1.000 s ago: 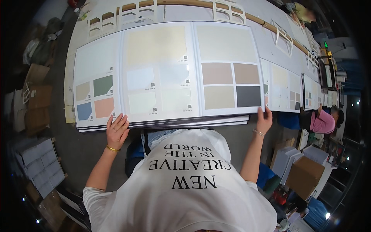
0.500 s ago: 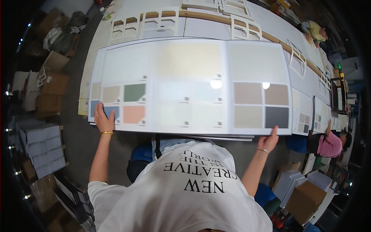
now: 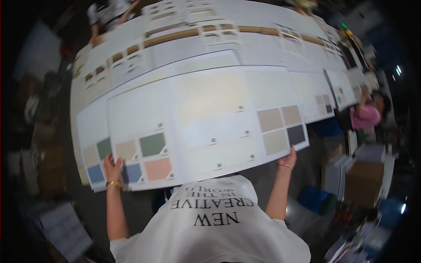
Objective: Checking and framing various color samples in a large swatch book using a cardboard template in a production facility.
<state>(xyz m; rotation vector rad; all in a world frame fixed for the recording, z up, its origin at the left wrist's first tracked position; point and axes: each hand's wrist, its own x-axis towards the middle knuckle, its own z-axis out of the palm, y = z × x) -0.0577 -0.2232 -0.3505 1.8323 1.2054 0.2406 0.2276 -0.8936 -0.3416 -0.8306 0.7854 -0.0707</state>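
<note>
A wide three-panel colour sample board [image 3: 197, 162], white with coloured squares along its lower part, spans the space before me, tilted in view. My left hand [image 3: 112, 168] pinches its lower left edge, beside the blue and beige squares. On the other side my right hand [image 3: 287, 158] grips the lower right edge, just under the dark grey square. Both hands are closed on the board, though the fingers beneath it are hidden. Another similar board [image 3: 93, 125] lies under it, showing at the left and along the far edge. Motion blurs the picture a little.
A long white table [image 3: 258, 48] carries white cut-out frames [image 3: 219, 37] and a brown strip [image 3: 171, 37]. More sample boards lie to the right, near a person in pink [image 3: 367, 115]. Across the table stands another person [image 3: 107, 15]. Cardboard boxes [image 3: 363, 182] and paper stacks flank me.
The held board has swung to a slant, its left side lower and nearer, uncovering the board beneath at the left. My view has turned, and a person across the table has come into it.
</note>
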